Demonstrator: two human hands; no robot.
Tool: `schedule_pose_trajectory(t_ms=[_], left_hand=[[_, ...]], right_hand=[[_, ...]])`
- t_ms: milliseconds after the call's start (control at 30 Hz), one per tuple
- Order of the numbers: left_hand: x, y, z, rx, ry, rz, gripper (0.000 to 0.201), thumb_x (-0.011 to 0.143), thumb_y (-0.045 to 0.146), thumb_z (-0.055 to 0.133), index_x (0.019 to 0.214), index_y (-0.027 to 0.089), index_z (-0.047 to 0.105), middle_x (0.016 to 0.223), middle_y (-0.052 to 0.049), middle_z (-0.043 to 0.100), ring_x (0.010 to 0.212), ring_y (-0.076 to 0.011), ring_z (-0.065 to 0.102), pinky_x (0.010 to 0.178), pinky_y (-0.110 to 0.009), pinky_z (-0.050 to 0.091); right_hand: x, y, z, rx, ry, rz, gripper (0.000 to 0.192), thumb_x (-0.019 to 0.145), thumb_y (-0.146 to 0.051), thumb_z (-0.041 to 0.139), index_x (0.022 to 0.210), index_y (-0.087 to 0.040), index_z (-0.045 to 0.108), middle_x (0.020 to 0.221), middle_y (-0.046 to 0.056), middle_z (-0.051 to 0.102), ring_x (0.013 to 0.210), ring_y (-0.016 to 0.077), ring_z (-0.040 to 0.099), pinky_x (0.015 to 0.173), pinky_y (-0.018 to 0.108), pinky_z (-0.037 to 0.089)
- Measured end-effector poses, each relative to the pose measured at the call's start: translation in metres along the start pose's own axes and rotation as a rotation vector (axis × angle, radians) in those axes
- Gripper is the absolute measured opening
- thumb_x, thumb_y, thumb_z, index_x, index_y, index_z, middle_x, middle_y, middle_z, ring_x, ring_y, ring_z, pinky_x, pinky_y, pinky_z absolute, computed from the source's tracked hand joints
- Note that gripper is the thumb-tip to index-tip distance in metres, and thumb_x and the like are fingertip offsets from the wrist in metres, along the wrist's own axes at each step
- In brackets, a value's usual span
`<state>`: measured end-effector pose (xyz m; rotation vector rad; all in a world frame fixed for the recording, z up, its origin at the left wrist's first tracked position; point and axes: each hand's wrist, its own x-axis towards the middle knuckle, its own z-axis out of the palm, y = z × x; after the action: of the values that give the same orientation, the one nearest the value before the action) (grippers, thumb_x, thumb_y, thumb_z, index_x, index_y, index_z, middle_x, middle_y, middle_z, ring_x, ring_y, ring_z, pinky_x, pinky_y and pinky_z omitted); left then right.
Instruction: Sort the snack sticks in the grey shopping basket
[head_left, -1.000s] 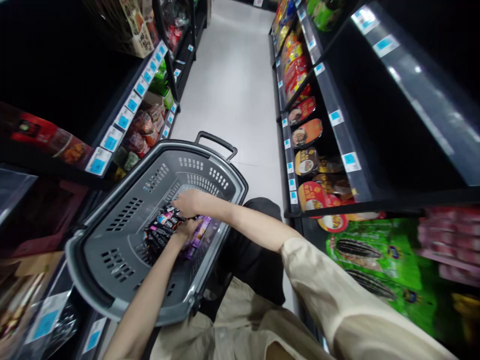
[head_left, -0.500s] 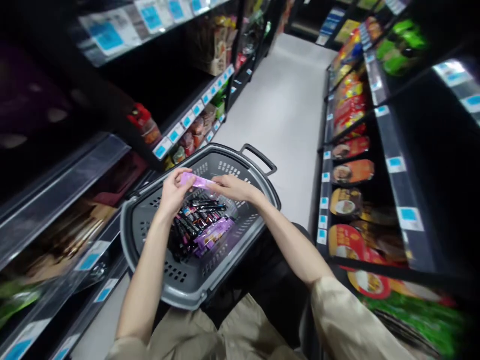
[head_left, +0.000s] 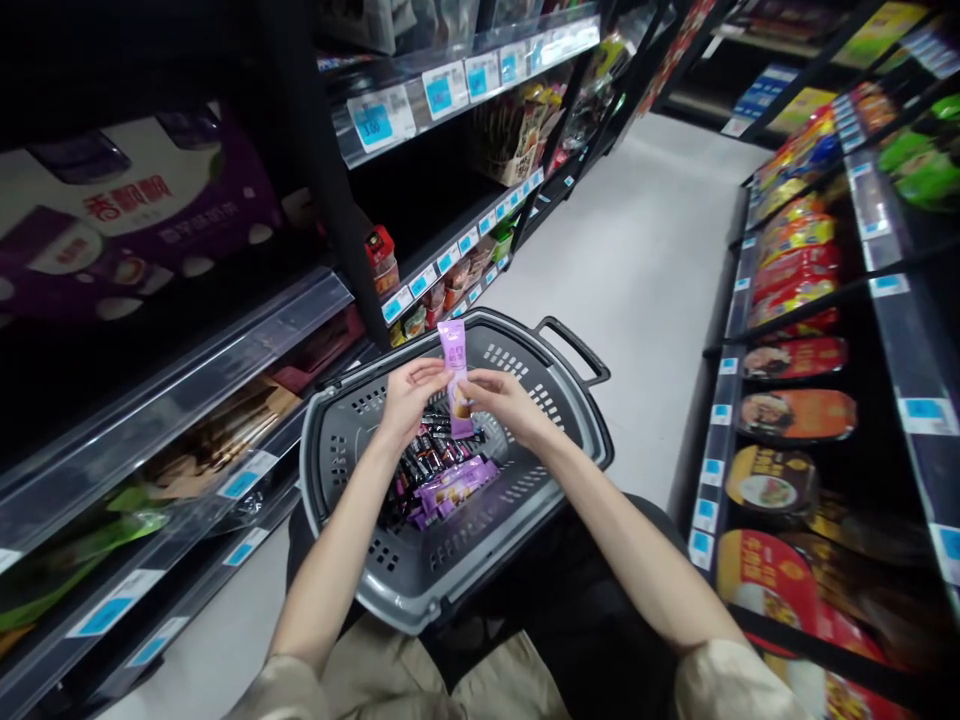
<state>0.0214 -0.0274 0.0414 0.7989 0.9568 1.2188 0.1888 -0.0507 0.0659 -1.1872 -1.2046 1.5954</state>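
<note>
A slim purple sachet [head_left: 454,365] with printed characters stands nearly upright between my two hands, above a grey shopping basket [head_left: 517,488]. My left hand [head_left: 413,395] pinches its left edge with thumb and fingers. From the other side, my right hand [head_left: 504,402] grips the sachet's right edge lower down. Inside the basket lie several black sachets [head_left: 431,452] in a loose pile. More purple sachets [head_left: 457,488] rest beside them, nearer to me.
Dark shelves with blue price tags [head_left: 380,118] line the left, holding a purple carton [head_left: 135,215]. On the right, a shelf carries bowl-shaped food packs [head_left: 772,487] and bagged snacks [head_left: 795,255]. The basket handle [head_left: 574,350] sticks out toward the pale aisle floor [head_left: 630,230].
The purple sachet has turned from lying crosswise to nearly upright, its printed face now visible. My right hand has moved onto its side. The whole view has shifted left and sharpened.
</note>
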Motion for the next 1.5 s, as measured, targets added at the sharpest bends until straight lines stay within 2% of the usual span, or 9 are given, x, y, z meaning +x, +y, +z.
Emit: schedule_pose_trajectory(t_ms=[167,333,433,567,733,933,1133,1267,1500], left_hand=[[-0.001,0.000,0.002,-0.024,0.017,-0.011,0.045,0.054,0.034,0.096,0.086,0.016,0.071,0.079,-0.001,0.072,0.072,-0.0128,0.066,0.074,-0.027,0.052],[0.001,-0.004,0.002,0.035,-0.081,-0.042,0.045,0.056,0.035,0.095,0.088,0.015,0.073,0.082,-0.003,0.073,0.073,-0.0135,0.067,0.073,-0.027,0.054],[0.003,-0.005,0.001,0.083,-0.092,-0.047,0.044,0.052,0.031,0.096,0.087,0.014,0.074,0.080,-0.004,0.074,0.073,-0.0145,0.068,0.076,-0.029,0.055],[0.003,-0.004,0.001,0.069,-0.057,-0.061,0.042,0.050,0.028,0.096,0.083,0.014,0.075,0.078,-0.004,0.074,0.074,-0.0150,0.068,0.078,-0.030,0.054],[0.002,-0.003,0.002,0.035,-0.014,-0.086,0.040,0.048,0.026,0.095,0.078,0.015,0.072,0.071,-0.001,0.072,0.068,-0.0134,0.066,0.072,-0.027,0.051],[0.004,-0.003,0.001,0.001,0.020,-0.082,0.038,0.051,0.027,0.093,0.078,0.017,0.070,0.068,0.002,0.069,0.064,-0.0115,0.062,0.067,-0.024,0.047],[0.005,-0.008,0.003,0.065,0.001,0.025,0.038,0.059,0.031,0.091,0.085,0.017,0.068,0.082,0.000,0.069,0.075,-0.0127,0.064,0.074,-0.025,0.049],[0.007,-0.011,0.002,0.030,-0.019,-0.003,0.045,0.056,0.035,0.094,0.089,0.016,0.069,0.083,-0.002,0.070,0.076,-0.0127,0.065,0.073,-0.024,0.050],[0.011,-0.015,-0.006,-0.050,0.042,-0.073,0.054,0.048,0.038,0.098,0.082,0.015,0.064,0.071,0.002,0.065,0.064,-0.0100,0.061,0.063,-0.023,0.045]], right_hand=[[0.004,0.002,-0.001,0.104,0.108,-0.031,0.042,0.062,-0.043,0.093,0.091,-0.018,0.076,0.087,0.004,0.077,0.075,0.0155,0.070,0.072,0.029,0.057],[0.015,0.006,-0.002,0.190,0.236,-0.049,0.043,0.051,-0.039,0.098,0.080,-0.017,0.075,0.075,0.003,0.076,0.066,0.0156,0.068,0.066,0.029,0.057],[0.020,0.008,-0.005,0.219,0.267,-0.034,0.043,0.048,-0.039,0.099,0.077,-0.017,0.075,0.074,0.004,0.076,0.065,0.0159,0.069,0.065,0.029,0.057],[0.023,0.009,-0.009,0.223,0.239,-0.011,0.044,0.050,-0.039,0.099,0.079,-0.016,0.075,0.075,0.004,0.076,0.066,0.0154,0.069,0.066,0.028,0.056],[0.024,0.007,-0.012,0.165,0.183,-0.034,0.043,0.055,-0.038,0.097,0.084,-0.017,0.075,0.080,0.004,0.077,0.071,0.0156,0.071,0.071,0.030,0.058],[0.021,0.003,-0.011,0.175,0.099,0.032,0.043,0.055,-0.035,0.096,0.090,-0.018,0.077,0.087,0.004,0.079,0.078,0.0165,0.073,0.080,0.032,0.060],[0.025,0.009,-0.009,0.131,0.163,0.043,0.038,0.055,-0.032,0.096,0.083,-0.016,0.075,0.080,0.005,0.078,0.073,0.0171,0.072,0.071,0.030,0.058],[0.027,0.011,-0.006,0.159,0.171,0.038,0.037,0.053,-0.033,0.096,0.079,-0.018,0.075,0.073,0.003,0.076,0.067,0.0161,0.070,0.063,0.026,0.055],[0.028,0.010,-0.003,0.124,0.130,0.076,0.041,0.054,-0.044,0.099,0.083,-0.022,0.080,0.079,0.004,0.078,0.072,0.0173,0.072,0.065,0.026,0.056]])
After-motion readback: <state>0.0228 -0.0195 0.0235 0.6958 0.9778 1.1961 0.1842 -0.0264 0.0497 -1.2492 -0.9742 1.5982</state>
